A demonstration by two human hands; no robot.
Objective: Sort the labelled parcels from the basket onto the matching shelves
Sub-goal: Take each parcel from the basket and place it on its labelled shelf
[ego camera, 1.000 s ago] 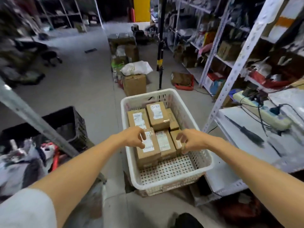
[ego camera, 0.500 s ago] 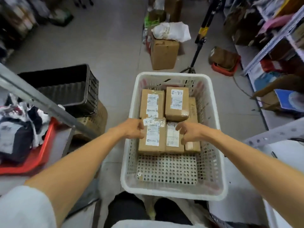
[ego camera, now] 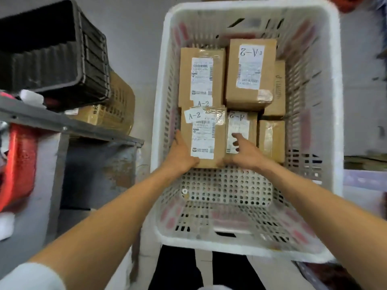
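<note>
A white slatted basket (ego camera: pixel 163 105) holds several brown cardboard parcels with white labels. The nearest left parcel (ego camera: pixel 204 130) carries an "A-2" tag. My left hand (ego camera: pixel 182 152) grips its left side and near corner. My right hand (ego camera: pixel 244 152) presses against its right side, fingers spread over the neighbouring A-2 parcel (ego camera: pixel 240 124). Behind them lie two more parcels marked A-2, one at the left (ego camera: pixel 202 77) and one at the right (ego camera: pixel 250 73). Two unlabelled-looking boxes (ego camera: pixel 272 139) sit at the right.
A black plastic crate (ego camera: pixel 48 53) rests on cardboard boxes (ego camera: pixel 117 109) at the left. A grey metal shelf frame (ego camera: pixel 69 128) runs below it, with a red bin (ego camera: pixel 18 162) at the far left. Grey floor surrounds the basket.
The camera has tilted down and come much closer over the basket. Both hands have closed in on the near left A-2 parcel, from touching its top edge to gripping its sides.
</note>
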